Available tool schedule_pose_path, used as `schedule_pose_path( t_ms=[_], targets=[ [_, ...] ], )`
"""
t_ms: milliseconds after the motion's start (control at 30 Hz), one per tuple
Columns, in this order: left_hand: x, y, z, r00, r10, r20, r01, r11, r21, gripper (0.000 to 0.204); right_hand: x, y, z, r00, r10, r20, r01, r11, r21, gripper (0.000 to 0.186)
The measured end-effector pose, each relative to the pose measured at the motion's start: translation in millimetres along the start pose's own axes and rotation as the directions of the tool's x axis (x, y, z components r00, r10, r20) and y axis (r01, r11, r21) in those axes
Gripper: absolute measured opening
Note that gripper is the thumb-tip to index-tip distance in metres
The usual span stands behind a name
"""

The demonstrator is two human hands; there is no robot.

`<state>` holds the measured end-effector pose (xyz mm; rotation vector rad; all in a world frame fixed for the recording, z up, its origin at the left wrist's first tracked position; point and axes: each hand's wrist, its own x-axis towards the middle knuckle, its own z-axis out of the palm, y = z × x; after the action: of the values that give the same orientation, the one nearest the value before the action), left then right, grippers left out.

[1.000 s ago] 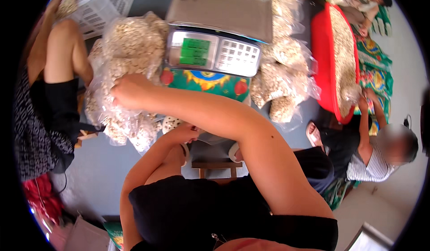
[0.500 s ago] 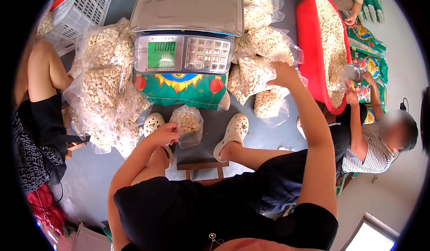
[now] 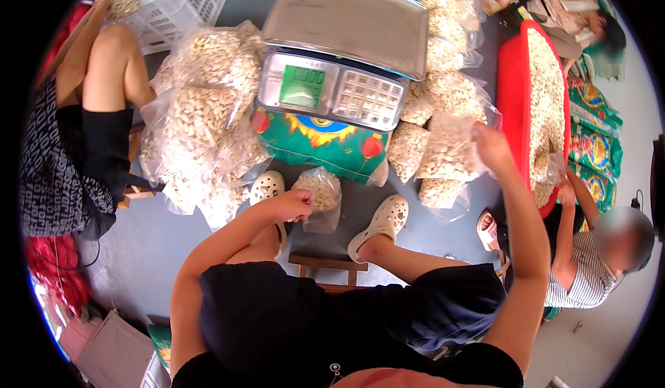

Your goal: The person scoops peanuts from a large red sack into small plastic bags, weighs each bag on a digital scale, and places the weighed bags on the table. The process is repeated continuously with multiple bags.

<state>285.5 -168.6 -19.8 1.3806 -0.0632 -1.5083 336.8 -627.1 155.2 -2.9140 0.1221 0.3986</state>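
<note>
Right hand [image 3: 490, 145] holds bag [image 3: 447, 156] | scale display [image 3: 303, 86] lit | printed green sack [image 3: 322, 145]

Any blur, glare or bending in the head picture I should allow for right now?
Head view: fisheye bending toward the rim, with black corners; head view: the right hand and the filled bag at it look slightly soft; head view: the green display glows, its digits faint; head view: small highlights on the plastic, and a co-worker's face blurred at right.
</note>
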Motion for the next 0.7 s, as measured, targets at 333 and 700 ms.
schedule_pose_path(
  t_ms=[333,700],
  targets=[
    [-7.9,-9.6,-8.6,1.0,0.019,-0.005,-0.019,1.0,0.024,0.009,76.9,-144.5,-109.3,0.931,0.206,-0.302,0.121,0.606,0.786,0.022],
    [-12.6,-15.7,-15.8,0.997,0.074,-0.01,-0.074,0.997,0.015,0.01,172.3,-191.0,-26.2,0.971,0.223,-0.083,-0.052,0.54,0.84,0.029]
  ],
)
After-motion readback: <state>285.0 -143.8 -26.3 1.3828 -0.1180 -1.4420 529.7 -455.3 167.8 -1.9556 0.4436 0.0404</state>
